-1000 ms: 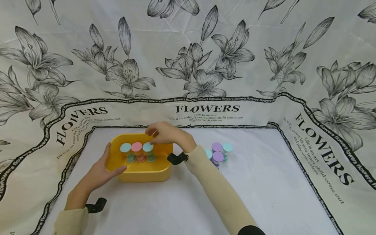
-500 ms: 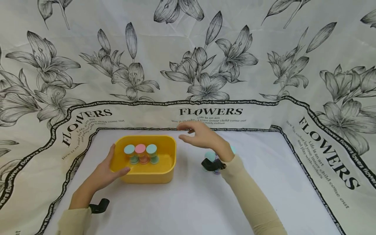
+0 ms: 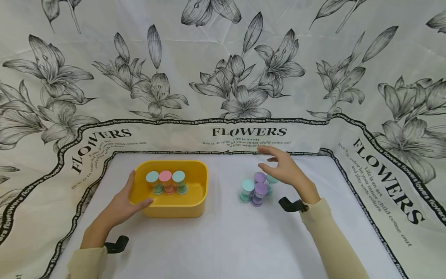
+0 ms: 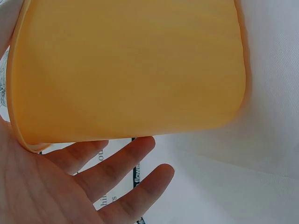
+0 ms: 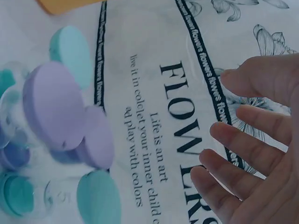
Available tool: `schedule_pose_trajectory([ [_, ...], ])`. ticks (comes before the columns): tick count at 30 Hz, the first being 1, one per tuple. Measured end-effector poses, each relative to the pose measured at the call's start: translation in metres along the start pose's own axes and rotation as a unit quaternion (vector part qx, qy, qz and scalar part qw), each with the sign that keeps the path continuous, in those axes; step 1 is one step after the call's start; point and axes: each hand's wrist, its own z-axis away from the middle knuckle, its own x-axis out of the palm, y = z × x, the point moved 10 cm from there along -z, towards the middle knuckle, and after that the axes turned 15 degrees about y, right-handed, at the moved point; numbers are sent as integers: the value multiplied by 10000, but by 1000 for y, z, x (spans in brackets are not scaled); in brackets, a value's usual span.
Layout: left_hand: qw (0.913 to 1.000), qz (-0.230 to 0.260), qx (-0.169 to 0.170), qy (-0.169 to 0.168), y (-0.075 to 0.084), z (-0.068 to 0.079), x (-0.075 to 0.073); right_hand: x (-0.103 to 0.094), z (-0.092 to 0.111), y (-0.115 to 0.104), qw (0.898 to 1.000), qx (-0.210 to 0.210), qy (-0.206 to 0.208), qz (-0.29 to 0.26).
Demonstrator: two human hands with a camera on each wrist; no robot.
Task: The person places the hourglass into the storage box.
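At far left, a person's left hand (image 3: 120, 205) spans the left end of a yellow bin (image 3: 173, 211), thumb along the near rim and fingers reaching up the far side; the left wrist view shows those fingers extended against the wall rather than curled round it. The bin sits upright on a white tabletop (image 3: 216, 244), open top up, its long axis running left to right. Inside, toward its left and middle, three small sand timers stand in a row along that axis: a left teal timer (image 3: 155, 183), a pink timer (image 3: 166, 182) and a right teal timer (image 3: 179, 182), each upright with its coloured cap upward. The bin's right end shows bare floor.

Well apart to the right, four more timers cluster on the tabletop, also upright with long axes vertical: a near teal timer (image 3: 246, 190) at left, a far purple timer (image 3: 259, 177) and a near purple timer (image 3: 259, 193) at centre, and a far teal timer (image 3: 271, 179) at right, partly hidden. Just above and beside them, the right hand (image 3: 283, 166) hangs with thumb and fingers parted, gripping nothing. Behind stretches a flower-printed cloth (image 3: 209, 108) lettered "FLOWERS."
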Motion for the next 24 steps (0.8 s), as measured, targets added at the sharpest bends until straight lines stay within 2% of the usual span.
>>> schedule_pose_trajectory([
  [9, 10000, 26, 6, 8, 1, 1, -1, -9, 30, 55, 9978, 587, 127, 287],
  [19, 9999, 73, 78, 44, 1, 1, -1, -2, 53, 91, 9937, 1052, 185, 327],
  [24, 9999, 104, 55, 24, 2, 1, -2, 1, 60, 101, 9910, 1290, 215, 277],
])
